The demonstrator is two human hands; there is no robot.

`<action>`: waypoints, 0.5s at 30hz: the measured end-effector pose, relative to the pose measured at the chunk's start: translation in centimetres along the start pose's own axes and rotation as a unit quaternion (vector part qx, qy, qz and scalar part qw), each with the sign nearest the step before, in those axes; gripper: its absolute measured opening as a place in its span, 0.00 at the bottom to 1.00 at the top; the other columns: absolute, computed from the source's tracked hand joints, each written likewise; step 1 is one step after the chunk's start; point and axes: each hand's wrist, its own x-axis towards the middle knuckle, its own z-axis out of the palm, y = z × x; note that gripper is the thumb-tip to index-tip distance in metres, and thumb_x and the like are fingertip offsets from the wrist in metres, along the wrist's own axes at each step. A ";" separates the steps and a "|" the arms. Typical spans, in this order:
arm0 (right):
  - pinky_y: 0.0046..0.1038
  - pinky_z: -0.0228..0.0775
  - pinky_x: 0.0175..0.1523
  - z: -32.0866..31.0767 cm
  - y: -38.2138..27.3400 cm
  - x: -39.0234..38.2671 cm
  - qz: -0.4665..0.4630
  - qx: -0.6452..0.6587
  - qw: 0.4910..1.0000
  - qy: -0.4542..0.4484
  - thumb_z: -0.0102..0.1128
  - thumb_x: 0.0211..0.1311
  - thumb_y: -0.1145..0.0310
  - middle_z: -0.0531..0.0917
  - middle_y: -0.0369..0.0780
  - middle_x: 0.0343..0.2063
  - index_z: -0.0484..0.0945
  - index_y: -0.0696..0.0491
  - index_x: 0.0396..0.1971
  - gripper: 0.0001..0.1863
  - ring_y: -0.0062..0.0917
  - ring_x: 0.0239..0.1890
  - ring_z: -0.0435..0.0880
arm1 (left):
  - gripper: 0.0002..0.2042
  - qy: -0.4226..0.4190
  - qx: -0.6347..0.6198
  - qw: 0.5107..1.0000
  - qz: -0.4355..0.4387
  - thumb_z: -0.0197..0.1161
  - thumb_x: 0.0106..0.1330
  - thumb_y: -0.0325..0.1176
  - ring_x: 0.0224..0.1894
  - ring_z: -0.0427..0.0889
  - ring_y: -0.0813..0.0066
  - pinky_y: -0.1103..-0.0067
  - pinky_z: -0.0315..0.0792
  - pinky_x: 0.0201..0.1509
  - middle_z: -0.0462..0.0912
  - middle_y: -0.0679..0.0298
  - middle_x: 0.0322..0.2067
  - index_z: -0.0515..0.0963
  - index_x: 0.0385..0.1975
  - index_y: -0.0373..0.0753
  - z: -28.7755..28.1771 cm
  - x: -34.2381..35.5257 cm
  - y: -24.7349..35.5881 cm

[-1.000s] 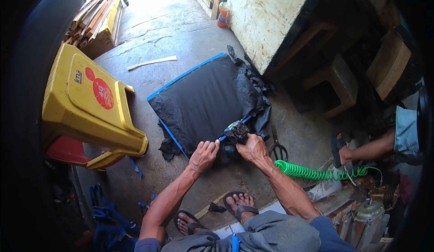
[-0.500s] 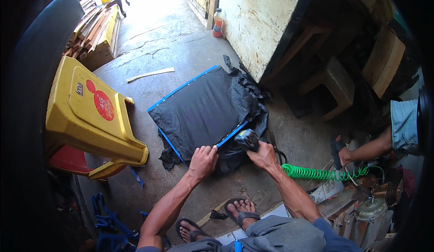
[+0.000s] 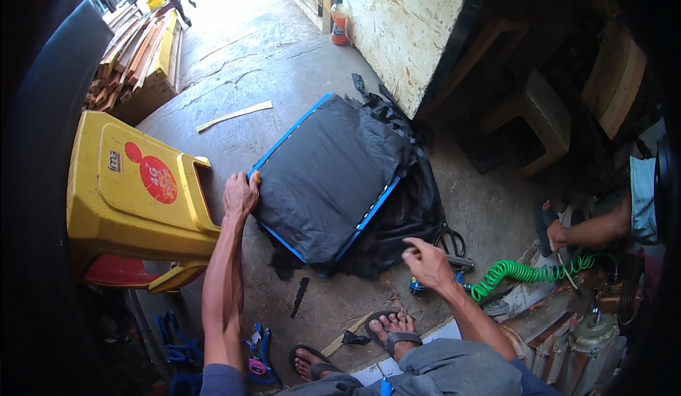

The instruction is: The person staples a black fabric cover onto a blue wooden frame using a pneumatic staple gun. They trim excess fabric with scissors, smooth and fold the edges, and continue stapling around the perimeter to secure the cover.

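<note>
A flat panel wrapped in black fabric (image 3: 319, 176), with blue edges showing along its sides, lies at an angle on the floor. At its left corner my left hand (image 3: 242, 194) grips the edge, fingers curled over the rim. My right hand (image 3: 427, 264) hovers right of the panel's near corner, fingers apart and holding nothing. Under and beside it lies an air stapler (image 3: 418, 284), partly hidden by the hand. Black-handled scissors (image 3: 450, 240) rest just beyond. Loose, ragged fabric (image 3: 415, 211) spreads out along the panel's right side.
A yellow plastic stool (image 3: 142, 183) stands at left, with stacked wood strips (image 3: 138, 59) behind. A green coiled hose (image 3: 521, 272) runs right, near another person's foot (image 3: 553, 233). Blue tools (image 3: 259, 353) lie near my feet; a bottle (image 3: 339, 23) stands by the cabinet (image 3: 404, 27).
My right hand has let go of the stapler, now on the floor. My left hand has moved from the near edge to the left corner, and the panel has turned slightly.
</note>
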 end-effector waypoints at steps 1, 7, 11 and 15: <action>0.31 0.79 0.55 1.9 1.2 1.5 0.016 0.125 0.992 -0.030 0.65 0.68 0.59 0.85 0.50 0.55 0.69 0.57 0.70 0.33 0.32 0.49 0.90 | 0.21 -0.019 0.013 1.000 -0.013 0.54 0.77 0.49 0.46 0.81 0.38 0.52 0.74 0.51 0.81 0.40 0.41 0.80 0.43 0.33 -0.1 -1.8 1.3; 0.37 0.75 0.66 2.8 1.5 7.4 -0.061 0.235 0.966 0.092 0.65 0.70 0.57 0.76 0.59 0.62 0.58 0.59 0.75 0.41 0.42 0.62 0.81 | 0.24 -0.017 -0.083 0.987 -0.136 0.51 0.79 0.50 0.37 0.80 0.32 0.50 0.71 0.39 0.81 0.38 0.30 0.80 0.36 0.32 -0.1 -17.3 6.2; 0.45 0.75 0.60 2.1 0.3 7.5 -0.066 0.079 0.978 0.180 0.66 0.69 0.51 0.79 0.55 0.59 0.76 0.59 0.60 0.30 0.51 0.56 0.82 | 0.26 -0.032 -0.155 0.968 -0.193 0.49 0.80 0.53 0.34 0.77 0.30 0.51 0.69 0.37 0.79 0.37 0.27 0.78 0.36 0.32 0.4 -22.6 9.2; 0.43 0.70 0.61 3.2 -0.5 7.3 -0.035 -0.046 0.967 0.250 0.66 0.65 0.41 0.80 0.49 0.46 0.85 0.55 0.48 0.29 0.46 0.53 0.79 | 0.20 0.040 -0.131 0.972 -0.192 0.54 0.79 0.47 0.43 0.79 0.37 0.55 0.71 0.46 0.81 0.40 0.38 0.78 0.46 0.31 1.0 -22.8 10.6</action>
